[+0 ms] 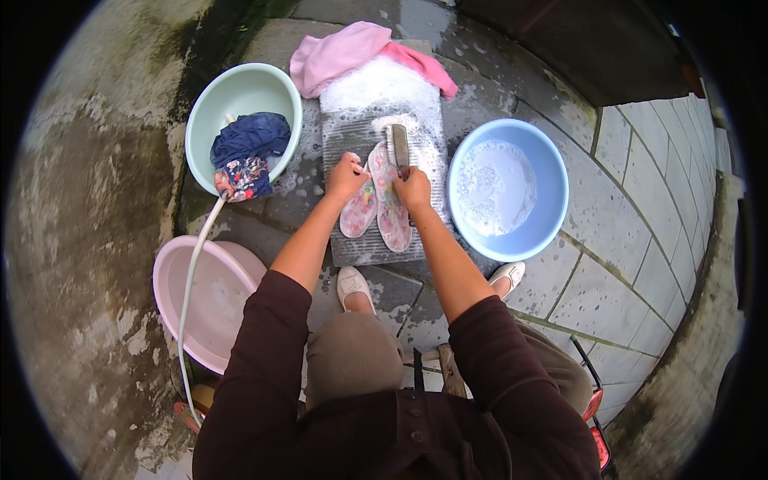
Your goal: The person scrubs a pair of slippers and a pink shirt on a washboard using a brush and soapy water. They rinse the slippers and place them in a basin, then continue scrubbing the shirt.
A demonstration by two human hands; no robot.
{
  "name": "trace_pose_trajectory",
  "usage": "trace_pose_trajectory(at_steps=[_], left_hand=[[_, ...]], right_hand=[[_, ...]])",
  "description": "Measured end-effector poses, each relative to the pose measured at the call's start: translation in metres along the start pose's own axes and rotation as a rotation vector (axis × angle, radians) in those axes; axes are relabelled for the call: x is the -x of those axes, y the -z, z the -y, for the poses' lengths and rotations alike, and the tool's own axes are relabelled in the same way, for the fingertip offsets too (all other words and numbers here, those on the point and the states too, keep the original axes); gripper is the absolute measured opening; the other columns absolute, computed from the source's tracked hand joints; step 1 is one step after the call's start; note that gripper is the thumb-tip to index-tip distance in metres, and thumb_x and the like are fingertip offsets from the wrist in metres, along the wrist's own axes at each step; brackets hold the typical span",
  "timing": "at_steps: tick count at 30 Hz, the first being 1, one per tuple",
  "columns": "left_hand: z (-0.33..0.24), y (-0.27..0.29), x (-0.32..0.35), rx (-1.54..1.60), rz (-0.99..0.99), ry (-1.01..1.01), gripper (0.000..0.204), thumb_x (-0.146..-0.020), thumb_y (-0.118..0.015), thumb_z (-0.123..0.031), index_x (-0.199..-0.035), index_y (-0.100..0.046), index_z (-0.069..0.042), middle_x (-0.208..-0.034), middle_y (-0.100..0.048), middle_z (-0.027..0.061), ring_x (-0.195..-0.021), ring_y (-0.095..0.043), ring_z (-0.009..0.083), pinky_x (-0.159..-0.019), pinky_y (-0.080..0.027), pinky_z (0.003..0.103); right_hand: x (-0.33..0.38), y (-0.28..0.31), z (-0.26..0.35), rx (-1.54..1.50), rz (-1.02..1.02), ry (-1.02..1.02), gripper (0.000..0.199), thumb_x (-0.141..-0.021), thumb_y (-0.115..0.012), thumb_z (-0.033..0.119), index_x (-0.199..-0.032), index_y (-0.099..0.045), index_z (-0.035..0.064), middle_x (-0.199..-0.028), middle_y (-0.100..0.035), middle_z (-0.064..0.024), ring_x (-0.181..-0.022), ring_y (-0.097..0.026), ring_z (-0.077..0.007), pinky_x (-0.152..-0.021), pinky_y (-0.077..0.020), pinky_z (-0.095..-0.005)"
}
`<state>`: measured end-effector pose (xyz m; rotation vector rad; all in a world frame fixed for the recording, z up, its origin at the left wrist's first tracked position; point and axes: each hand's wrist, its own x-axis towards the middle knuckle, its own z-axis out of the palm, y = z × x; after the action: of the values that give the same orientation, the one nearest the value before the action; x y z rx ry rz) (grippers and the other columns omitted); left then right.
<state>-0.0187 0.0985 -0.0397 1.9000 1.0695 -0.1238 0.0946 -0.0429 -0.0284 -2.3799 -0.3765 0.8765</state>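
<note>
Two pink patterned shoe insoles (376,208) lie side by side on a grey ribbed washboard (352,248) set on the wet stone ground. My left hand (346,176) presses down on the top of the left insole. My right hand (414,188) grips a scrubbing brush (398,146) whose head rests on the soapy upper part of the board. White foam (382,84) covers the far end of the board, next to a pink cloth (340,52).
A green basin (228,92) at the left holds dark blue and flowered clothes, with a white hose (190,288) running into it. A blue basin (552,192) of sudsy water stands at the right. A pink basin (172,280) sits near my left knee. My feet wear pale shoes.
</note>
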Motion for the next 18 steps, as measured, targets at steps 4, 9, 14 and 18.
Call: trace_pose_trajectory(at_steps=[4, 9, 14, 18], left_hand=[[-0.013, 0.002, 0.017, -0.333, 0.093, -0.018, 0.038, -0.073, -0.077, -0.027, -0.097, -0.061, -0.002, -0.1, -0.066, 0.0177, -0.097, -0.063, 0.035, -0.083, -0.051, 0.045], [0.02, 0.011, 0.025, 0.1, 0.242, 0.021, 0.027, -0.075, -0.074, -0.008, -0.095, -0.057, 0.0, -0.087, -0.068, 0.0099, -0.08, -0.066, 0.0186, -0.07, -0.051, 0.033], [-0.051, 0.067, 0.06, 0.701, -0.113, -0.267, 0.016, -0.085, -0.06, 0.004, -0.101, -0.057, 0.001, -0.098, -0.069, 0.0082, -0.086, -0.065, 0.0124, -0.075, -0.05, 0.025], [-0.072, 0.081, 0.082, 0.384, -0.338, -0.589, 0.022, -0.078, -0.065, 0.003, -0.097, -0.06, -0.005, -0.099, -0.067, 0.005, -0.096, -0.061, 0.0155, -0.084, -0.048, 0.029]], right_hand=[[0.029, -0.015, 0.012, 0.195, -0.174, 0.065, 0.031, -0.076, -0.071, 0.023, -0.096, -0.067, -0.001, -0.095, -0.067, -0.023, -0.089, -0.066, -0.0367, -0.081, -0.0514, -0.0436], [0.024, 0.01, 0.007, -0.085, 0.144, 0.017, 0.029, -0.07, -0.076, 0.022, -0.08, -0.064, -0.0016, -0.077, -0.067, -0.0163, -0.07, -0.066, -0.03, -0.069, -0.0512, -0.0395], [0.051, 0.091, 0.05, -0.713, 0.124, 0.108, 0.016, -0.084, -0.07, 0.007, -0.092, -0.057, 0.0041, -0.062, -0.052, 0.0029, -0.042, -0.036, -0.0041, -0.038, -0.0264, -0.0236], [0.063, 0.114, 0.05, -0.756, 0.28, 0.278, 0.008, -0.088, -0.06, -0.003, -0.092, -0.058, 0.0041, -0.105, -0.064, -0.0052, -0.088, -0.061, -0.0109, -0.07, -0.0488, -0.0258]])
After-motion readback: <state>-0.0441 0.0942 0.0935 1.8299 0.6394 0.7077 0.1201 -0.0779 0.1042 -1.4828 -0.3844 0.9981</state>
